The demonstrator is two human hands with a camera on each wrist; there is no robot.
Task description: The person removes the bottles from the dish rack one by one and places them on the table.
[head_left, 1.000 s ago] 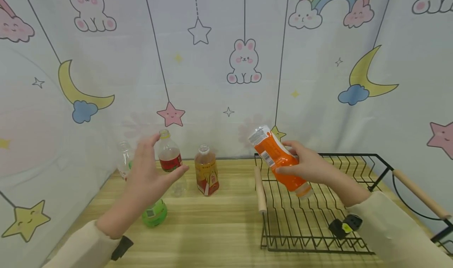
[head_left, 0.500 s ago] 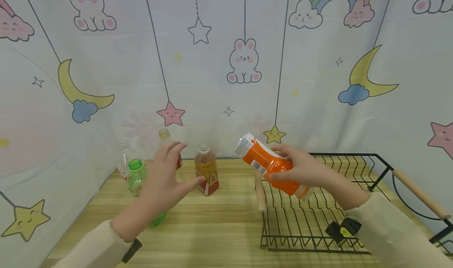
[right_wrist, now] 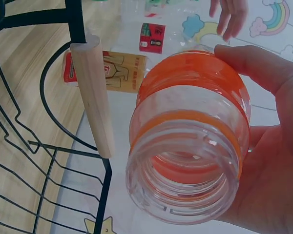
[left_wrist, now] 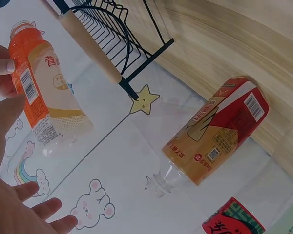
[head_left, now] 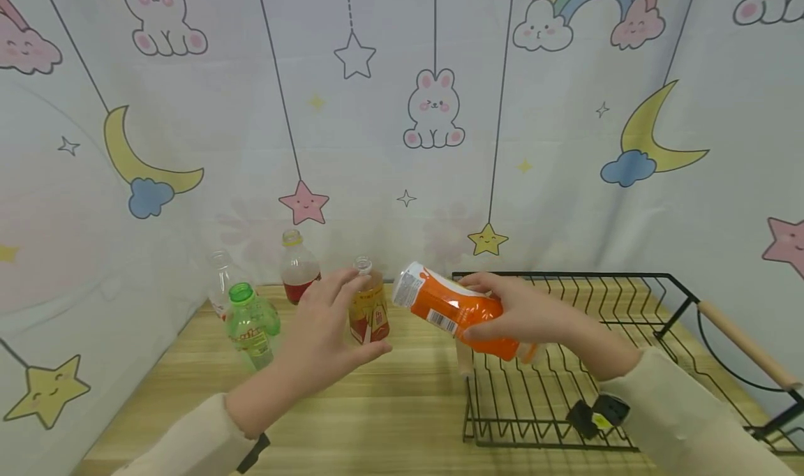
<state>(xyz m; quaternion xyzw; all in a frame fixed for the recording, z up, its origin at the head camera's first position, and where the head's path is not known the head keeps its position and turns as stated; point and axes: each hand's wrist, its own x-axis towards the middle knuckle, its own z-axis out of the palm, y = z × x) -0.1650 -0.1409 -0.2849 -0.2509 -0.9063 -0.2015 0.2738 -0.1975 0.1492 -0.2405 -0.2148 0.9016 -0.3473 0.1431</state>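
Observation:
My right hand (head_left: 527, 312) grips an orange-labelled plastic bottle (head_left: 455, 310), tilted with its base up and to the left. In the right wrist view the open, capless mouth of this bottle (right_wrist: 183, 170) faces the camera. My left hand (head_left: 317, 343) is held in the air, thumb and fingers spread, with nothing in it. Behind its fingertips stands a yellow-and-red labelled bottle (head_left: 370, 305), also capless. A gap remains between the left hand and the base of the orange bottle, as the left wrist view (left_wrist: 31, 83) of that bottle shows.
A black wire rack (head_left: 534, 392) with wooden handles stands on the right of the wooden table (head_left: 377, 420). To the left are a green bottle (head_left: 248, 322), a clear bottle (head_left: 221, 280) and a red-labelled bottle (head_left: 298, 270). A patterned curtain (head_left: 377, 134) hangs behind.
My left hand has moved right, away from the green and red-labelled bottles. The right hand has brought the orange-labelled bottle left and down, tipping it closer to level.

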